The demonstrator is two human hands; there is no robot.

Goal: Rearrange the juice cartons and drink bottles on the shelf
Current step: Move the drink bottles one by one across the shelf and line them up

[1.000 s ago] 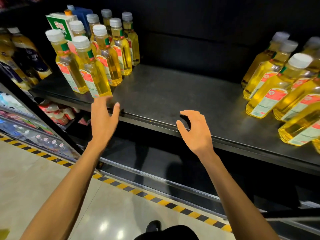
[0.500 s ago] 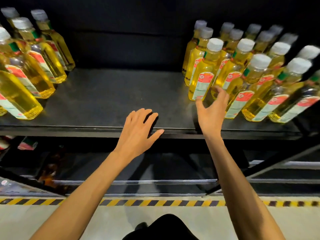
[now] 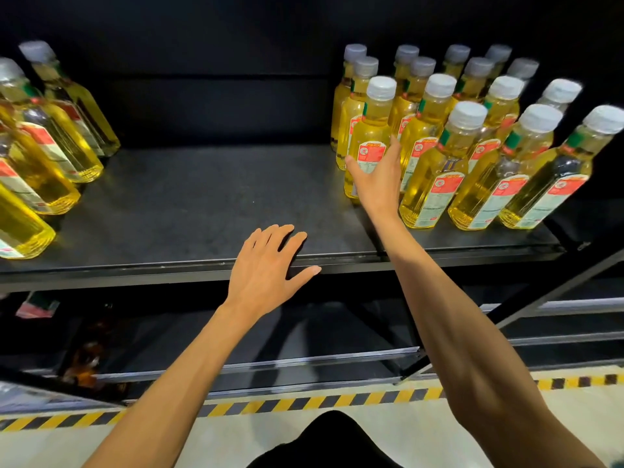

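Two groups of yellow drink bottles with white caps stand on a black shelf (image 3: 202, 201): a left group (image 3: 50, 157) and a larger right group (image 3: 435, 184). My right hand (image 3: 374, 180) reaches up to the front-left bottle (image 3: 373, 126) of the right group. Its thumb lies at the bottle's left side, its fingers stretch up the right side, and it covers the lower label. My left hand (image 3: 266, 265) rests flat with spread fingers on the shelf's front edge, holding nothing. No juice carton is in view.
A wide bare stretch of shelf lies between the two bottle groups. Below is a lower shelf (image 3: 304, 359) with dark items at the left. A yellow-black striped line (image 3: 304, 405) runs along the floor at the shelf's foot.
My right hand has moved forward and up from in front of the right bottle group onto its front-left bottle. My left hand stays on the shelf edge.
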